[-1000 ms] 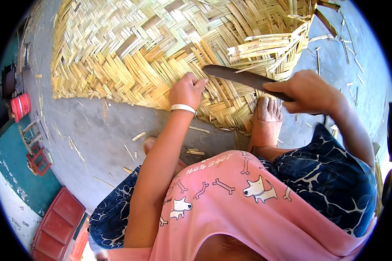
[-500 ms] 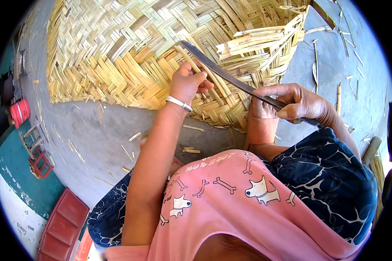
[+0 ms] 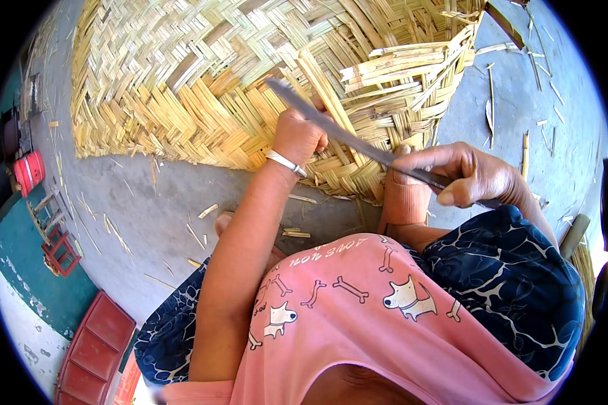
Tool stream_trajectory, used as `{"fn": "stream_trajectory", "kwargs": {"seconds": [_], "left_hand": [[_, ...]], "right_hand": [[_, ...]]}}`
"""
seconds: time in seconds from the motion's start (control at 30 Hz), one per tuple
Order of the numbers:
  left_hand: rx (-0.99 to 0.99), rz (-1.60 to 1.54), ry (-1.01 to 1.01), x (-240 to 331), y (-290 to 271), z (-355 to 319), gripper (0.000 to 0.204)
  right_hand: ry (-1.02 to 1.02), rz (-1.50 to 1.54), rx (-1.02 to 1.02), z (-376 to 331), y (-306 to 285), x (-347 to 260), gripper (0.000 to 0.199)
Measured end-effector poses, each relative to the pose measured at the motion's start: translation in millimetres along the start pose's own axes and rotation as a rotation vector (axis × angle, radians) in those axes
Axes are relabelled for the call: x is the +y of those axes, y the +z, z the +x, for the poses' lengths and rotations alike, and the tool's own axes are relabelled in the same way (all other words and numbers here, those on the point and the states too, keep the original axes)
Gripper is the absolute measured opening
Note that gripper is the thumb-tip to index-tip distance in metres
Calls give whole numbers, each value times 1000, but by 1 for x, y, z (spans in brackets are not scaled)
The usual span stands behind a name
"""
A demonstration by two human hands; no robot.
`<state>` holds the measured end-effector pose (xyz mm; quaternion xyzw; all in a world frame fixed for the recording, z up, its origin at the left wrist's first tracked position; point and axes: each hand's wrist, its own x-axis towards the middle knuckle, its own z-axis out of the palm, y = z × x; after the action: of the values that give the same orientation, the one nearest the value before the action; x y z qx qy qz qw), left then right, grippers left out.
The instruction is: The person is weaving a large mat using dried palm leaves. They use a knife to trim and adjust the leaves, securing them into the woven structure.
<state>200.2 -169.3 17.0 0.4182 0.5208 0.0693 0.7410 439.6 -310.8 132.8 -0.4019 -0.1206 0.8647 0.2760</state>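
A large woven mat (image 3: 182, 61) of split cane-like strips fills the upper part of the head view. My left hand (image 3: 296, 138) is closed at its lower part, beside a pale raised strip (image 3: 331, 91). The blade partly hides its fingers, so what they hold cannot be made out. My right hand (image 3: 469, 172) is closed on a long, dark, slightly curved knife (image 3: 358, 143). Its blade slants up to the left, passing in front of my left fingers and across the strip. A bare foot (image 3: 402, 177) rests at the mat's lower right edge.
Loose cut strips (image 3: 490, 101) and chips lie scattered over the grey floor (image 3: 162, 209). More strip ends fold over the mat's right corner. At the left are a red container (image 3: 29, 172), a small red stool-like frame (image 3: 62, 253) and a dark red panelled piece (image 3: 98, 351).
My left hand has turned and closed into a fist, moving slightly down. The strip it held now lies farther right. The knife's tip has dropped a little and crosses in front of that hand.
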Motion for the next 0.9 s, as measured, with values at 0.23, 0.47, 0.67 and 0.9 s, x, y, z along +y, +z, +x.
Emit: {"fn": "stream_trajectory", "kwargs": {"seconds": [0.23,0.47,0.67,0.9], "left_hand": [[308,50,3,1,14,-14,15],[221,-59,-58,-7,0,-17,16],[273,-269,-93,-13,2,-22,16],[304,-337,-78,-7,6,-26,24]], "right_hand": [[100,-140,-95,13,18,-6,64],[169,-186,180,13,12,-9,51],[2,-573,169,30,3,3,52],[152,-988,204,28,15,-31,55]]}}
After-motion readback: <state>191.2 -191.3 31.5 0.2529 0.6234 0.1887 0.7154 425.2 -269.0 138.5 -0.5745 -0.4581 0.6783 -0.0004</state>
